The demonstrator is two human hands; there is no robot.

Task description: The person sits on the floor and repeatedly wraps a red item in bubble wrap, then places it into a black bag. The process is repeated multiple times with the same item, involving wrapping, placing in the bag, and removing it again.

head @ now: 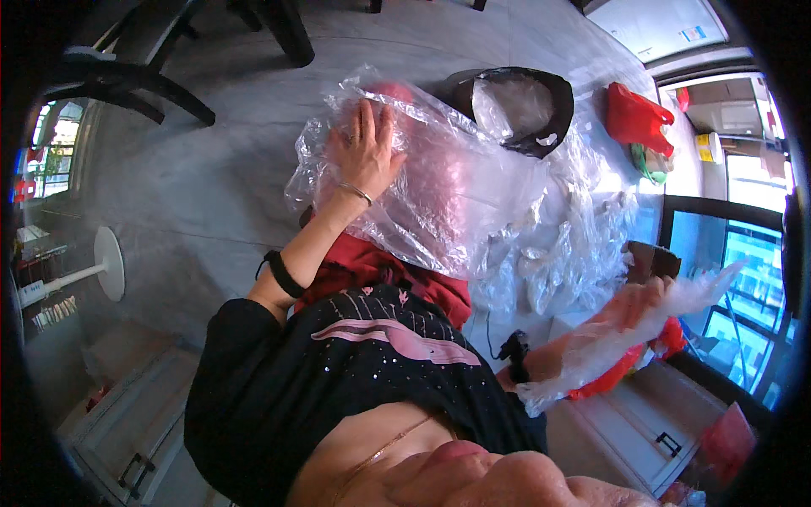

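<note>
My left hand (367,146) lies with its fingers spread on a large clear plastic bag (437,209) over my lap. Something pink (443,184) shows through the film; its kind cannot be made out. Out to the right, my blurred right hand (643,301) grips a strip of clear plastic film (589,355), which partly covers the hand and forearm. A heap of crumpled clear plastic bags (564,247) spreads over the floor between the two hands. Beyond it stands a black container (557,114) with clear plastic inside.
A red plastic bag (637,117) and a green bag (649,165) sit on the floor at far right. A cardboard box (652,258) is near my right hand. Dark furniture legs (285,32) stand ahead, a white round base (110,263) at left, and drawers (659,424) behind on the right.
</note>
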